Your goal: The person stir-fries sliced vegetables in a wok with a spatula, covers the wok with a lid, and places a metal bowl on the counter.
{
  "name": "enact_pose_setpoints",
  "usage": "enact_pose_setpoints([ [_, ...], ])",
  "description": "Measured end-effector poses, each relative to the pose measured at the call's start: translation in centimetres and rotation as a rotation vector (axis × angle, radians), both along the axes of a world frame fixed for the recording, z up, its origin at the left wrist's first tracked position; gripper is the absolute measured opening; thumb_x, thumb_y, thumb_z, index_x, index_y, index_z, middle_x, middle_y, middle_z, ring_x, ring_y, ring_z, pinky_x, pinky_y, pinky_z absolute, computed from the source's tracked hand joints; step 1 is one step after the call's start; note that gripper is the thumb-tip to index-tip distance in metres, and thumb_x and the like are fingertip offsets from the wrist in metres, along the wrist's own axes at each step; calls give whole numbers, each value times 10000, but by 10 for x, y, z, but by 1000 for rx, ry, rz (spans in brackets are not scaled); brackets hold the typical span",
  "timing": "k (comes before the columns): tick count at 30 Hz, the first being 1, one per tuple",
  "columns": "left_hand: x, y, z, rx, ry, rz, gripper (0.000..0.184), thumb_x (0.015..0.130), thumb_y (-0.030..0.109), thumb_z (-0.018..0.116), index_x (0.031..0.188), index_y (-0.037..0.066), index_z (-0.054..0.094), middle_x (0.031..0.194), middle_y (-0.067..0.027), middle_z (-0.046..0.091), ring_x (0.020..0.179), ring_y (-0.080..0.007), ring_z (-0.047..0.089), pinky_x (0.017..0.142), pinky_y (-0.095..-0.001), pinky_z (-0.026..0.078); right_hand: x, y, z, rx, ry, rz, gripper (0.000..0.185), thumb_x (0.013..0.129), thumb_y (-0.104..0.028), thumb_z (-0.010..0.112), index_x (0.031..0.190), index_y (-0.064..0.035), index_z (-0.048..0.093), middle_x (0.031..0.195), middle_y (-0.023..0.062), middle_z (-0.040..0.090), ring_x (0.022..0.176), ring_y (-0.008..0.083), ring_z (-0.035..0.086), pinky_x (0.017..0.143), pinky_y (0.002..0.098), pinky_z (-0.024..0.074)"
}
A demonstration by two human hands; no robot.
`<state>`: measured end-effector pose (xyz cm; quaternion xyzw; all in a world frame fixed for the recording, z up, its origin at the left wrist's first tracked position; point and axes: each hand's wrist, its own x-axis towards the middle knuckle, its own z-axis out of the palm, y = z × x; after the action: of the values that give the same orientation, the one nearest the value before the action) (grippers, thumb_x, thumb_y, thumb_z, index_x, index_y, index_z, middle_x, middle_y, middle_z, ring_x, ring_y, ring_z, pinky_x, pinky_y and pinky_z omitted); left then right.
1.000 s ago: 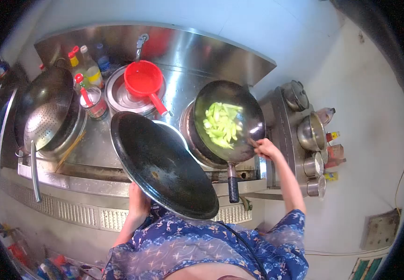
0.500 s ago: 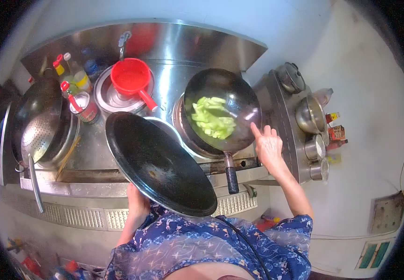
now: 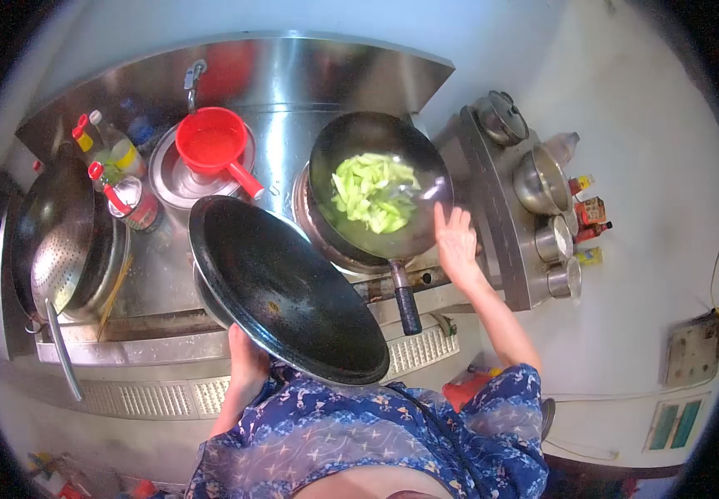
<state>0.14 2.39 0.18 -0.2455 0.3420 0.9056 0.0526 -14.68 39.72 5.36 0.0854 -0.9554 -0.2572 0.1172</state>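
Pale green vegetable slices (image 3: 374, 185) lie in a dark wok (image 3: 334, 224) on the stove, its black-tipped handle (image 3: 406, 308) pointing towards me. My right hand (image 3: 457, 241) is at the wok's right rim with fingers stretched out; whether a fingertip touches the rim I cannot tell. My left hand (image 3: 247, 359) grips the near left edge of a large, round black pan (image 3: 293, 295), held tilted in front of me with its inside showing. The fingers are hidden behind it. A silvery rim (image 3: 208, 291) shows behind the pan's left edge.
A red water scoop (image 3: 211, 138) rests over a metal basin (image 3: 162, 179) under the tap (image 3: 195, 76). Bottles (image 3: 118, 145) stand left of it. Further left, a perforated skimmer (image 3: 62, 258) lies in another wok (image 3: 39, 200). Metal pots (image 3: 541, 179) line the right-hand shelf.
The vegetable slices have shifted and lie more spread out in the wok. My right hand remains by the rim, and the left keeps its hold on the black pan. The camera view has shifted slightly.
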Motion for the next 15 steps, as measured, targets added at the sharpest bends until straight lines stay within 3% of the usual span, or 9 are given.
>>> enact_pose_setpoints([
  [3, 1, -2, 9, -27, -34, -15, 306, 948, 241, 517, 1098, -14, 595, 1044, -75, 652, 924, -172, 624, 808, -308, 510, -12, 7, 6, 28, 120, -66, 536, 757, -44, 612, 1276, -156, 538, 942, 120, 485, 901, 291, 515, 610, 342, 549],
  [6, 1, -3, 7, -32, -23, 28, 295, 957, 231, 506, 1109, -9, 586, 1047, -75, 647, 921, -177, 623, 810, -315, 512, 10, -5, 35, -82, 109, -61, 534, 770, -54, 600, 1290, -156, 535, 956, 126, 484, 928, 288, 512, 607, 354, 549],
  [9, 4, -7, -8, -17, -31, 61, 290, 960, 219, 500, 1120, -11, 577, 1055, -78, 642, 923, -183, 623, 807, -319, 514, 23, -11, 38, -226, -57, -45, 591, 787, -31, 575, 1362, -107, 463, 967, 178, 525, 903, 329, 552, 651, 427, 539],
  [11, 4, -10, -11, -11, -29, 49, 291, 960, 217, 501, 1125, -12, 573, 1059, -79, 640, 926, -184, 622, 809, -318, 512, 18, -4, 9, -118, -126, -42, 587, 774, -67, 596, 1347, -141, 491, 807, 104, 548, 739, 271, 588, 574, 381, 543],
  [12, 4, -12, -11, -6, -25, 33, 293, 959, 215, 502, 1130, -13, 568, 1063, -80, 638, 928, -184, 622, 811, -318, 511, 10, 4, -13, -32, -37, 9, 573, 778, -71, 591, 1340, -110, 491, 737, 81, 556, 656, 250, 597, 547, 367, 533],
  [15, 2, -10, 0, -31, 4, 53, 284, 959, 210, 503, 1116, -16, 578, 1051, -82, 646, 933, -181, 624, 815, -316, 510, -14, 6, -21, 80, 45, -38, 537, 790, -77, 580, 1321, -89, 500, 772, 97, 567, 690, 236, 602, 537, 343, 525],
])
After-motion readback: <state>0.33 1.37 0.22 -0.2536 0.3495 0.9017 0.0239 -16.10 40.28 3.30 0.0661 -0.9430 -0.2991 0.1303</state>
